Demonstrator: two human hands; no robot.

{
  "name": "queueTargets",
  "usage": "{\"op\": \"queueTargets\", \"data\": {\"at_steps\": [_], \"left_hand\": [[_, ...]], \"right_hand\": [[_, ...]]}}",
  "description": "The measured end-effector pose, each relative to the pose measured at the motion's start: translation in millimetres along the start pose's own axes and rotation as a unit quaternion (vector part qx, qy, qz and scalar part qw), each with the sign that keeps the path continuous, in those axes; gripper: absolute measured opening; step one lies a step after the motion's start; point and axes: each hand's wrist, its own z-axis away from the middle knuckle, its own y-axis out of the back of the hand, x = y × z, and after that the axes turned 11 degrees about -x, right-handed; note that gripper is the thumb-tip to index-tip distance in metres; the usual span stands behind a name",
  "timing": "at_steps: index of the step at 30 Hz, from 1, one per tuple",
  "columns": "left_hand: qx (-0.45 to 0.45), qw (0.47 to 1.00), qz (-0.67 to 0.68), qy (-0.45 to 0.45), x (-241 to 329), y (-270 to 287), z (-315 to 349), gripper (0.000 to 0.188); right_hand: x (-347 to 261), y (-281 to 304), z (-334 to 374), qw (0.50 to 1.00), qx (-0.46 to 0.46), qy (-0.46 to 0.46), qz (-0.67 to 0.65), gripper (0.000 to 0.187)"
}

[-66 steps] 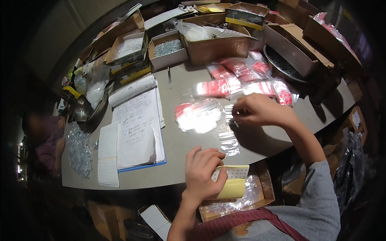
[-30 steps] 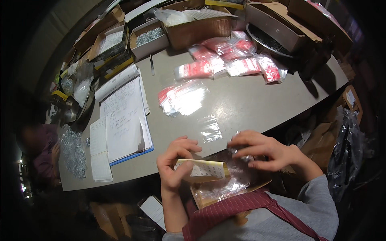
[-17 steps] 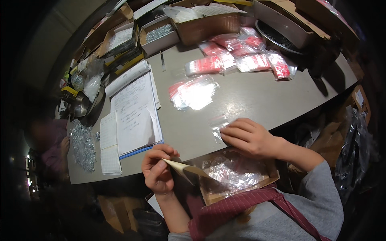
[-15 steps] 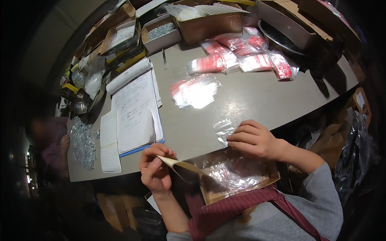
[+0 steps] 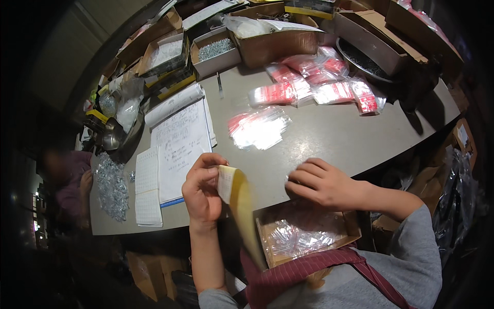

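My left hand (image 5: pixel 204 190) pinches the top end of a curved yellowish sheet (image 5: pixel 240 201). Printed marks show on its pale outer face, and its lower end reaches down to the left side of a shallow cardboard box (image 5: pixel 352 238). Inside that box, held against my body, lie several small clear bags (image 5: pixel 298 234). My right hand (image 5: pixel 321 184) is above the table's near edge, just over the box's far wall. Its fingers are loosely bent and slightly blurred, with nothing visible in them; their undersides are hidden.
A pile of red-and-clear bags (image 5: pixel 260 127) lies mid-table, with more packed bags (image 5: pixel 303 77) behind. An open notebook (image 5: pixel 177 149), a pen (image 5: pixel 219 85) and a heap of metal pieces (image 5: pixel 111 188) are left. Boxes (image 5: pixel 216 50) line the back. Another person's hand (image 5: pixel 86 181) rests far left.
The small clear bag under my right fingertips is no longer seen on the table. My left hand has risen, lifting the yellowish sheet more upright. The view has shifted slightly.
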Motion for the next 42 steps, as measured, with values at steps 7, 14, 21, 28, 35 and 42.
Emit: {"op": "queueTargets", "data": {"at_steps": [7,14,21,28,35,42], "left_hand": [[-0.234,0.956,0.034,0.175,13,18,-38,0.027],[-0.268,0.892,-0.298,0.21,12,-54,-43,0.029],[-0.23,0.903,-0.342,0.126,-1,-57,-55,0.025],[-0.197,0.948,-0.219,0.12,-4,-38,-64,0.016],[-0.211,0.945,-0.218,0.121,2,-43,-60,0.015],[-0.215,0.951,-0.178,0.131,-1,-40,-58,0.014]], "right_hand": [[13,22,6,0.905,0.053,-0.144,-0.396,0.034],[42,56,-28,0.865,-0.034,-0.178,-0.469,0.041],[60,50,-51,0.894,-0.025,-0.126,-0.429,0.04],[81,40,-63,0.84,0.004,-0.115,-0.531,0.026],[82,32,-55,0.719,0.032,-0.149,-0.678,0.019],[79,29,-51,0.686,0.051,-0.143,-0.711,0.018]]}}
